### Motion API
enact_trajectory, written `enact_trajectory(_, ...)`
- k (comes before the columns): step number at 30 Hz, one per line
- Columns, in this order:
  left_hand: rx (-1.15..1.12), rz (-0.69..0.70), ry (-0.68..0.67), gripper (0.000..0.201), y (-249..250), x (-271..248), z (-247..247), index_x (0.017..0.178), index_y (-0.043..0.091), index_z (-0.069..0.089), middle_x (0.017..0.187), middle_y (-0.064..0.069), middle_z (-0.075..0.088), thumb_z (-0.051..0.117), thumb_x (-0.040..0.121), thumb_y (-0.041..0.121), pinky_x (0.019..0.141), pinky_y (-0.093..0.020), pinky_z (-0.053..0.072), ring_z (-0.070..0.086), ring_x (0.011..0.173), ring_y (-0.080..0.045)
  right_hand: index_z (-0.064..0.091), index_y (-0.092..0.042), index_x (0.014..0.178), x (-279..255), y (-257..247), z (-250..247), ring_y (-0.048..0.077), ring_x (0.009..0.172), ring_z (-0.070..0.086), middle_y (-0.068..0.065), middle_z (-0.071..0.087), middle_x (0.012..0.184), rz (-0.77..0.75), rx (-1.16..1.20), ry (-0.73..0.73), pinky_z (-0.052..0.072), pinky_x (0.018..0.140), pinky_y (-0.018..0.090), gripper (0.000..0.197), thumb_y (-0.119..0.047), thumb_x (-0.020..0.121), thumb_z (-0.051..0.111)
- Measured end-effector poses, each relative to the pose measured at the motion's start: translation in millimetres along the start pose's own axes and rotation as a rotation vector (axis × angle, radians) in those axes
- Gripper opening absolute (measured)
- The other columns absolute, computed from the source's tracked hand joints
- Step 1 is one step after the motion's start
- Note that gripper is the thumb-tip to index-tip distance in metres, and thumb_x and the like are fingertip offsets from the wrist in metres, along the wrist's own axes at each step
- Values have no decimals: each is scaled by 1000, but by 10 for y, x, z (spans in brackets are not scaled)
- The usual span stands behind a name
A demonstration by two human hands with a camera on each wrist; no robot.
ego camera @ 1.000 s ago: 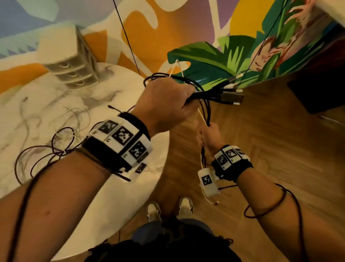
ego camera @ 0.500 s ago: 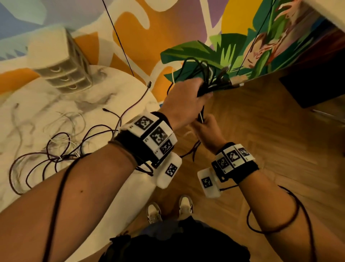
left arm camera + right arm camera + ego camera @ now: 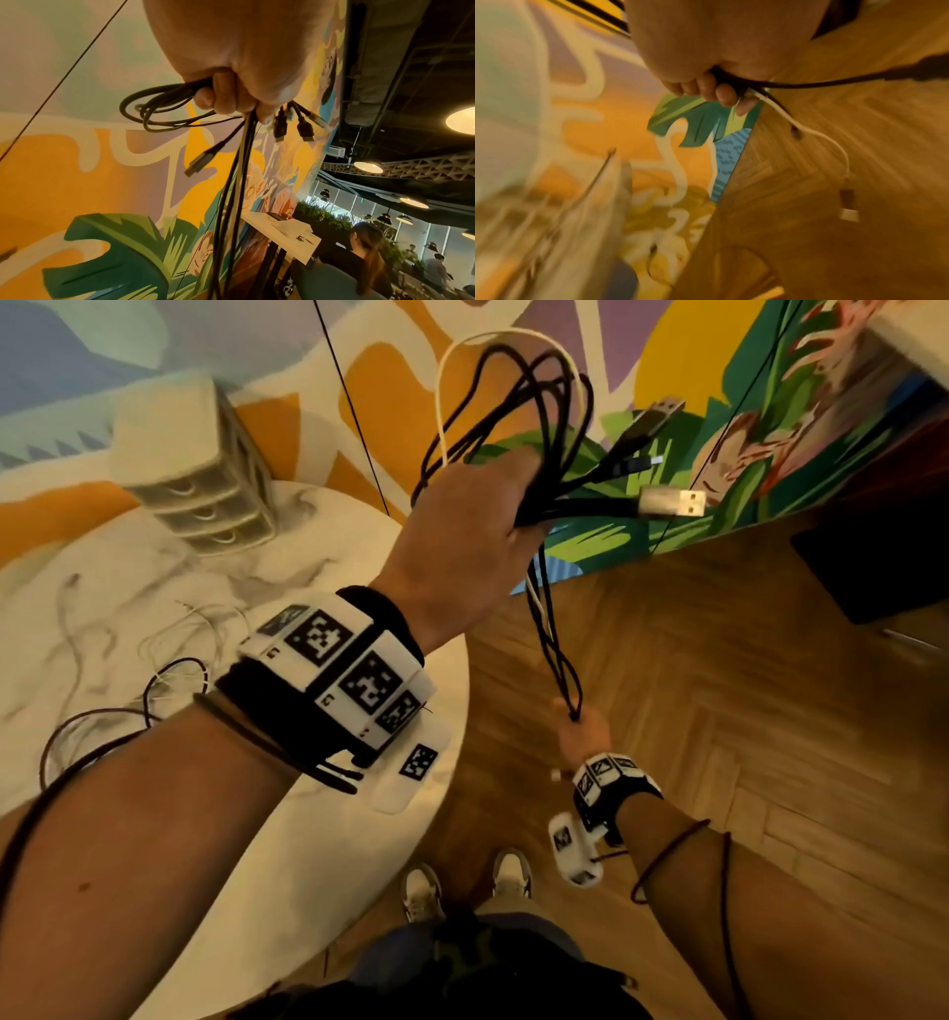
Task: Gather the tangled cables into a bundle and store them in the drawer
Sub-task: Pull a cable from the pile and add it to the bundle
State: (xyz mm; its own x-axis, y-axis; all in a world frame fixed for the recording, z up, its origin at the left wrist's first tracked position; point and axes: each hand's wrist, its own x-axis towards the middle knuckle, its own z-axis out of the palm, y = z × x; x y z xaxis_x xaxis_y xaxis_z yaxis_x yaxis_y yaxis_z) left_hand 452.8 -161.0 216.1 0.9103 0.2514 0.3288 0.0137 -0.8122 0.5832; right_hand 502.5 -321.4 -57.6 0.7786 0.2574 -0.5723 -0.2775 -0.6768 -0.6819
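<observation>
Gripping one cable bundle (image 3: 534, 418) at upper centre, the left hand (image 3: 462, 536) is clamping it; lower right, the right hand (image 3: 583, 737) is pinching its trailing strands.

A shared office lounge or café-style workspace. A bright leafy mural (image 3: 667, 454) fills the upper frame of the head view above a herringbone wood floor (image 3: 719, 711) at right. In the lower right of the left wrist view, seated people (image 3: 367, 253), round ceiling lamps (image 3: 367, 167) and indoor plants (image 3: 323, 215) show.
</observation>
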Motion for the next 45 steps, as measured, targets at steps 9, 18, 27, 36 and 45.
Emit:
enact_trajectory(9, -131, 0, -58, 12, 65, -90, 304, 96, 6, 58, 70, 18, 51, 56, 93, 17, 56, -3, 34, 49, 62, 7, 63, -10, 99, -141, 246, -217, 23, 79, 58, 4, 61, 81, -70, -225, -139, 48, 75, 36, 23, -31, 91, 59)
enact_trajectory(18, -100, -68, -217, 9, 31, -250, 783, 84, 7, 51, 64, 4, 52, 53, 91, 12, 50, -21, 27, 48, 58, -17, 37, -26, 136, -741, -694, -824, 6, 129, 38, -2, 41, 142, -646, 90, -121, 33, 104, 16, 75, -22, 74, 78)
enact_trajectory(27, -56, -133, -102, 21, -167, -312, 460, 104, 6, 61, 70, 4, 54, 49, 97, 22, 51, -13, 33, 45, 54, -4, 50, -21, 68, -599, -707, -560, 4, 50, 39, -12, 43, 57, -551, 141, 4, 32, 54, 26, 33, -20, 100, 43)
enact_trajectory(36, -415, -213, -61, 35, 119, -226, 275, 65, 22, 44, 41, 18, 42, 43, 100, 24, 43, -11, 24, 35, 38, -1, 60, -10, 91, -31, 542, -336, 22, 76, 54, 6, 58, 82, 132, -256, -282, 42, 70, 33, 16, -24, 94, 54)
enact_trajectory(45, -621, -360, -282, 27, 192, -441, 731, 67, 21, 56, 46, 17, 50, 54, 94, 14, 51, -16, 35, 46, 43, 1, 46, -8, 134, -759, -685, -983, 30, 123, 50, 16, 50, 136, -487, 617, -597, 44, 101, 37, 53, -36, 89, 47)
